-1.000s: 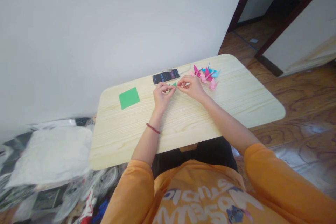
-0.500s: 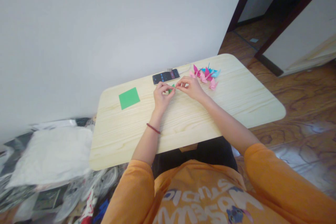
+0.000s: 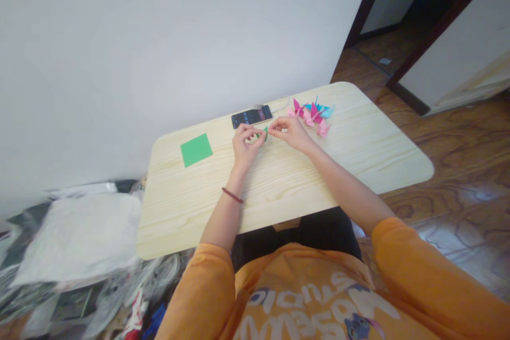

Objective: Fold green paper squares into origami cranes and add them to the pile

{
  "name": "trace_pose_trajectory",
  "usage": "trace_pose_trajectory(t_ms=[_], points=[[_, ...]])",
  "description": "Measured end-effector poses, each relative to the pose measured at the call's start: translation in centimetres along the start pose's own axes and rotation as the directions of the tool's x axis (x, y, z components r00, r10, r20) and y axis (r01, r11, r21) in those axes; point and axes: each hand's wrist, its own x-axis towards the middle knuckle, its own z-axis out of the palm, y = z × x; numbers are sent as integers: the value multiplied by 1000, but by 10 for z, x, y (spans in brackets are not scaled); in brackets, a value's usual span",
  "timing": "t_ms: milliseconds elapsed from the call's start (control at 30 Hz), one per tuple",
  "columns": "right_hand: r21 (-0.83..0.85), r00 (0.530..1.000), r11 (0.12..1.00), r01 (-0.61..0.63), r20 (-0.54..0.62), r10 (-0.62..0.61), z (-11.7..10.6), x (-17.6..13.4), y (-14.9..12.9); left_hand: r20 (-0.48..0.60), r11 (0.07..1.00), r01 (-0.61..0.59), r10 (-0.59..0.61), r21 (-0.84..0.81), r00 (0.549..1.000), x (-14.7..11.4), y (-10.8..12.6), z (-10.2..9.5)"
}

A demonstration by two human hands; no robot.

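Between my two hands is a small folded piece of green paper point(image 3: 265, 132), mostly covered by fingers. My left hand point(image 3: 246, 143) pinches it between thumb and index finger. My right hand point(image 3: 290, 132) has its thumb and fingertips closed together at the paper's right edge; whether they grip it is hard to make out. A flat green paper square point(image 3: 196, 150) lies on the table to the left. Just beyond my hands rests a phone point(image 3: 252, 116) with a lit dark screen. Folded paper cranes point(image 3: 314, 114) in pink, magenta and blue sit in a cluster past my right hand.
The pale wooden table point(image 3: 191, 212) has rounded corners and stands against a white wall point(image 3: 159, 37). A white cable point(image 3: 283, 105) runs from the phone. Left of the table lie a white cushion-like item point(image 3: 79, 236) and plastic-wrapped clutter. A doorway opens at upper right.
My right fingertips have shifted slightly right, and a bit more of the green paper's tip shows between the hands. My left hand keeps its pinch.
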Motion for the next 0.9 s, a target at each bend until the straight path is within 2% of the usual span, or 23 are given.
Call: trace_pose_trajectory(t_ms=[233,467,533,633,733,800,900], points=[[-30,999,999,40,9,-39,-1,1,2,-14,998,57,-58,-32,998,1,-2,1],[-56,999,998,28,-18,-29,-1,2,4,4,993,99,-99,-64,995,2,-1,-1],[-59,997,998,-28,-68,24,-1,2,5,-1,987,141,-141,-78,990,2,-3,0],[19,972,979,-201,-117,202,0,2,4,-1,971,190,-193,-143,981,3,-9,0],[194,924,905,-378,19,382,4,-1,0,32,955,203,-200,-217,979,3,-14,1],[302,900,849,-434,105,423,6,-2,-2,72,944,212,-200,-253,977,3,-15,2],[376,895,814,-443,128,428,8,-2,-1,124,932,230,-202,-282,971,3,-15,3]])
